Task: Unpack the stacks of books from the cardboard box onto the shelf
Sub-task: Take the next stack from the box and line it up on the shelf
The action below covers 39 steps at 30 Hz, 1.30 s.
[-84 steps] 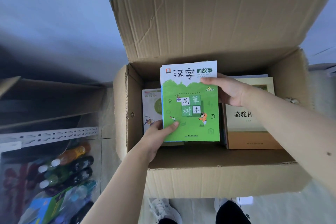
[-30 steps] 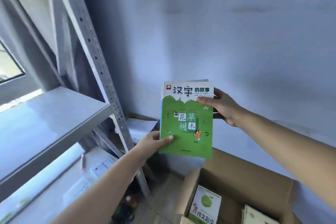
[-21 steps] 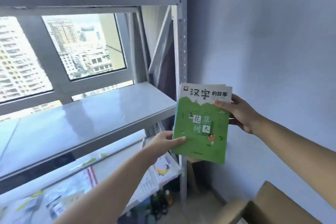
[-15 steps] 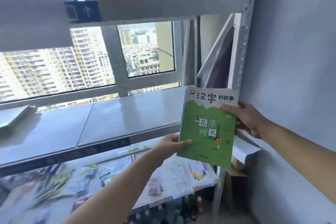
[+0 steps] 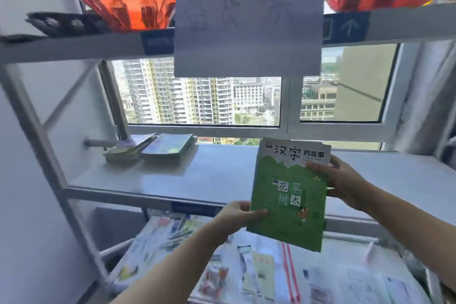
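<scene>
Lifted from the box, the stack of books (image 5: pixel 288 195) now hovers before the middle shelf (image 5: pixel 209 175), other stacks at ten o'clock. Left hand (image 5: pixel 237 215) pinches its lower-left edge; right hand (image 5: pixel 345 182) grips its right edge. Probably thin, floppy and light, it is best held at opposite edges.

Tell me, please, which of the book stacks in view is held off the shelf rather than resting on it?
The green-covered stack, held by both hands in front of the middle shelf; the other two stacks lie flat at its left end.

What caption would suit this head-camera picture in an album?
Both hands, left hand and right hand, hold a green-covered stack of books before the grey shelf, where two book piles lie.
</scene>
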Tool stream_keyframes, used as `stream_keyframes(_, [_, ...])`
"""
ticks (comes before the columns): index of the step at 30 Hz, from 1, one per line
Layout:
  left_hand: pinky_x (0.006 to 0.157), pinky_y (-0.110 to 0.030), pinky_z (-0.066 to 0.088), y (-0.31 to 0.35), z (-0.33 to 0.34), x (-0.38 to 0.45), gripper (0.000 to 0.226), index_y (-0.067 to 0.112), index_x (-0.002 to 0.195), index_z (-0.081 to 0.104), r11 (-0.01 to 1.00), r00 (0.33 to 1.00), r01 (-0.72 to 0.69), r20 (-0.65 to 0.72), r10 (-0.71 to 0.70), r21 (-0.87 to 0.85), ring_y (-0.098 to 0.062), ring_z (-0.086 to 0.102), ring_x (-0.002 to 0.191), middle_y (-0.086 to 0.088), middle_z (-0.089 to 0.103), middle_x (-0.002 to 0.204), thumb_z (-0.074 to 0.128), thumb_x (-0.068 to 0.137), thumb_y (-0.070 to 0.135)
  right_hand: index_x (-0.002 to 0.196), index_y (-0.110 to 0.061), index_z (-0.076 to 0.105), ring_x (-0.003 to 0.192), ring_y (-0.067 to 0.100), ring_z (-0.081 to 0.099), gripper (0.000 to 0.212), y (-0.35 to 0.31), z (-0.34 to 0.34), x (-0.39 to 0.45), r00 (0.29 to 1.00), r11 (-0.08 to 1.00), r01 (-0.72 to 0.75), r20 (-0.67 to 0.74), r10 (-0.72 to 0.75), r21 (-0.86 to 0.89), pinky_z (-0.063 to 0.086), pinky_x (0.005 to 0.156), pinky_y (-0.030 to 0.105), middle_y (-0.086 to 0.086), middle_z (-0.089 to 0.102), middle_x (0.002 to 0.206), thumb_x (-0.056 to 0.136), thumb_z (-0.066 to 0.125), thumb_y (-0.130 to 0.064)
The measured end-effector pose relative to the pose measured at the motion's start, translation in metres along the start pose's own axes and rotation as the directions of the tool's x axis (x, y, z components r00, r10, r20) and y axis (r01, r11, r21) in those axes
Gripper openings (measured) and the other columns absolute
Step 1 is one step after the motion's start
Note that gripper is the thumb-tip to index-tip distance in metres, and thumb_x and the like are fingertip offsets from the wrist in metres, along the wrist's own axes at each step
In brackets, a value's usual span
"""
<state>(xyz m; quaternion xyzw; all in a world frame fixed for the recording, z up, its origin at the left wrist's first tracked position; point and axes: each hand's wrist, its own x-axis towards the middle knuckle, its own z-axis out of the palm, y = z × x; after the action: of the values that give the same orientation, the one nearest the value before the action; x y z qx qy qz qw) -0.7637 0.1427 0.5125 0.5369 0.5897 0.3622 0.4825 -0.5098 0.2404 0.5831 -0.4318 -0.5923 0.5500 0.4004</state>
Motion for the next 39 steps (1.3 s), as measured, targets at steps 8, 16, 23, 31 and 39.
stream_keyframes(8, [0.068, -0.018, 0.055, -0.049, -0.166, 0.037, 0.03, 0.013, 0.112, 0.07, 0.997, 0.994, 0.023, -0.103, -0.031, -0.075, -0.009, 0.073, 0.084, 0.001, 0.076, 0.099, 0.072, 0.086, 0.027, 0.116, -0.025, 0.058, 0.098, 0.03, 0.07, 0.041, -0.009, 0.154, 0.12, 0.992, 1.0, 0.016, 0.124, -0.016, -0.003, 0.055, 0.088, 0.054, 0.008, 0.071, 0.11, 0.079, 0.075, -0.027])
stream_keyframes(16, [0.07, -0.012, 0.051, -0.071, -0.229, 0.097, 0.029, 0.015, 0.116, 0.067, 0.995, 0.985, -0.032, -0.173, 0.015, -0.096, -0.002, 0.07, 0.087, 0.004, 0.073, 0.107, 0.069, 0.088, 0.022, 0.122, -0.03, 0.055, 0.099, 0.028, 0.07, 0.062, -0.021, 0.206, 0.199, 0.97, 0.997, 0.071, 0.237, -0.06, -0.041, 0.056, 0.086, 0.048, 0.006, 0.073, 0.109, 0.067, 0.083, -0.032])
stream_keyframes(23, [0.095, -0.029, 0.051, -0.068, -0.245, 0.16, 0.037, 0.02, 0.121, 0.063, 0.992, 0.987, -0.04, -0.161, 0.02, -0.123, -0.012, 0.067, 0.106, 0.004, 0.07, 0.118, 0.073, 0.085, 0.026, 0.14, -0.028, 0.044, 0.101, 0.028, 0.069, 0.074, -0.017, 0.197, 0.261, 0.964, 0.995, 0.092, 0.252, -0.08, -0.036, 0.054, 0.09, 0.05, 0.004, 0.074, 0.106, 0.076, 0.082, -0.022])
stream_keyframes(31, [0.073, -0.012, 0.054, -0.072, -0.258, 0.209, 0.041, 0.009, 0.124, 0.06, 0.986, 0.962, -0.112, -0.26, 0.077, -0.124, -0.013, 0.067, 0.099, -0.003, 0.068, 0.12, 0.072, 0.085, 0.009, 0.152, -0.032, 0.024, 0.11, 0.023, 0.064, 0.106, -0.016, 0.199, 0.308, 0.96, 0.991, 0.113, 0.263, -0.092, -0.068, 0.054, 0.088, 0.042, 0.004, 0.061, 0.131, 0.065, 0.084, -0.029])
stream_keyframes(39, [0.081, -0.02, 0.056, -0.082, -0.282, 0.235, 0.041, 0.018, 0.119, 0.062, 0.972, 0.955, -0.183, -0.263, 0.14, -0.149, -0.015, 0.069, 0.103, -0.001, 0.069, 0.118, 0.076, 0.081, 0.008, 0.151, -0.033, 0.027, 0.115, 0.026, 0.063, 0.132, -0.008, 0.212, 0.331, 0.96, 0.983, 0.163, 0.241, -0.14, -0.08, 0.049, 0.101, 0.052, 0.004, 0.053, 0.141, 0.04, 0.095, -0.051])
